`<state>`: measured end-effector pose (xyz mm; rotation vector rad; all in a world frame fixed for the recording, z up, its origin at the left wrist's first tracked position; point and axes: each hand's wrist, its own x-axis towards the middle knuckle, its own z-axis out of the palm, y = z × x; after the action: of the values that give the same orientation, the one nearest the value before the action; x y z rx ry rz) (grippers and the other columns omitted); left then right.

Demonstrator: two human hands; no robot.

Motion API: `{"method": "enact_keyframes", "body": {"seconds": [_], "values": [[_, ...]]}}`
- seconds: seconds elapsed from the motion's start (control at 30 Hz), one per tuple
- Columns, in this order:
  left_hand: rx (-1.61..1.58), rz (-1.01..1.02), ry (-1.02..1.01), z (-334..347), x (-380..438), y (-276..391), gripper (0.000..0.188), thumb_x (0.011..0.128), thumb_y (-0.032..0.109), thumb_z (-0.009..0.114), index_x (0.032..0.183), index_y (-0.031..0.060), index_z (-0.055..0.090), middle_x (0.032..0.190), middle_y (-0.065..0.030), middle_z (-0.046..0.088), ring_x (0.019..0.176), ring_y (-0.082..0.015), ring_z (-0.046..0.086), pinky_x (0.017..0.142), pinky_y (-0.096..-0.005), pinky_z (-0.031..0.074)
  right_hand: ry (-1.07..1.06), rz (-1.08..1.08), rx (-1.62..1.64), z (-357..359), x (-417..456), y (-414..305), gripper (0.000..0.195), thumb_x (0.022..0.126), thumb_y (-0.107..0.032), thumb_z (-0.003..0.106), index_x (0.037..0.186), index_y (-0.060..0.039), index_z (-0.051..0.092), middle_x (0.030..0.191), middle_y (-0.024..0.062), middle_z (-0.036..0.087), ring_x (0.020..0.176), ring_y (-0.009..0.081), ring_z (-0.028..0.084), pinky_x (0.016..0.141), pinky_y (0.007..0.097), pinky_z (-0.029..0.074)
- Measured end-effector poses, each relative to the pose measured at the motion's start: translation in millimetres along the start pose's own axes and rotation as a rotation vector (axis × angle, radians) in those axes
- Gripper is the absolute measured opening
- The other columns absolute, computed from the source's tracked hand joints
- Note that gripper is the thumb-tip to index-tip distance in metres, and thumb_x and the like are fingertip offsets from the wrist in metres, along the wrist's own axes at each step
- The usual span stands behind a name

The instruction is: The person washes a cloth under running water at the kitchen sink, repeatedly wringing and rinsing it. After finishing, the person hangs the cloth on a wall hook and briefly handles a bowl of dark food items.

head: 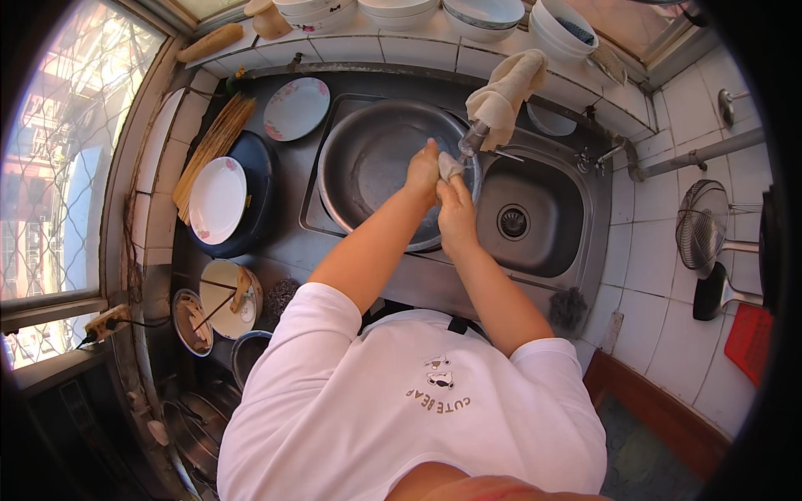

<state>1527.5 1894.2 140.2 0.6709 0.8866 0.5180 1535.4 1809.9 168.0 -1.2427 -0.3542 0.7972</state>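
My left hand (424, 168) and my right hand (455, 203) meet over a large round metal basin (382, 169), both on a small pale wet cloth (449, 166). The cloth is bunched between the fingers, just below the mouth of the faucet (474, 136); water appears to run there. A beige cloth (510, 91) is wrapped round the upper part of the faucet. The basin sits over the left sink bowl, beside the right sink bowl (532, 219) with its drain strainer (513, 222). How much water the basin holds, I cannot tell.
To the left lie a floral plate (297, 109), a white oval dish (217, 200) on a dark pan (262, 181), and a bamboo brush (213, 153). Nearer stand bowls with chopsticks (216, 307). Stacked bowls (388, 12) line the back ledge. A dark scrubber (567, 307) rests front right; utensils (705, 216) hang rightward.
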Motion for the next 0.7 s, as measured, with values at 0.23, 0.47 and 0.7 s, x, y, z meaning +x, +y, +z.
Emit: {"method": "enact_keyframes", "body": {"seconds": [0.23, 0.47, 0.7], "values": [[0.156, -0.02, -0.002, 18, -26, -18, 0.036, 0.091, 0.038, 0.038, 0.092, 0.0058, 0.053, 0.08, -0.0057, 0.056, 0.071, -0.0181, 0.056, 0.058, -0.0295, 0.044, 0.036, 0.351, 0.326, -27, 62, 1, 0.023, 0.089, -0.029, 0.046, 0.083, -0.0072, 0.051, 0.07, 0.0003, 0.05, 0.063, 0.0132, 0.051, 0.058, 0.0291, 0.044], [0.001, -0.094, 0.28, -7, 8, -3, 0.039, 0.092, 0.038, 0.036, 0.091, 0.0025, 0.052, 0.079, -0.0077, 0.055, 0.059, -0.0153, 0.051, 0.055, -0.0332, 0.045, -0.143, 0.079, -0.037, -10, -2, 3, 0.04, 0.092, -0.02, 0.039, 0.127, -0.0003, 0.04, 0.126, 0.0092, 0.043, 0.11, 0.0157, 0.043, 0.093, 0.0265, 0.033], [0.106, -0.067, -0.004, 7, -19, -15, 0.038, 0.092, 0.038, 0.037, 0.099, 0.0044, 0.053, 0.086, -0.0084, 0.056, 0.073, -0.0179, 0.054, 0.062, -0.0307, 0.045, -0.107, 0.316, 0.13, -27, 44, -2, 0.036, 0.089, -0.015, 0.039, 0.122, -0.0017, 0.043, 0.114, 0.0081, 0.05, 0.101, 0.0158, 0.051, 0.084, 0.0269, 0.041]]}}
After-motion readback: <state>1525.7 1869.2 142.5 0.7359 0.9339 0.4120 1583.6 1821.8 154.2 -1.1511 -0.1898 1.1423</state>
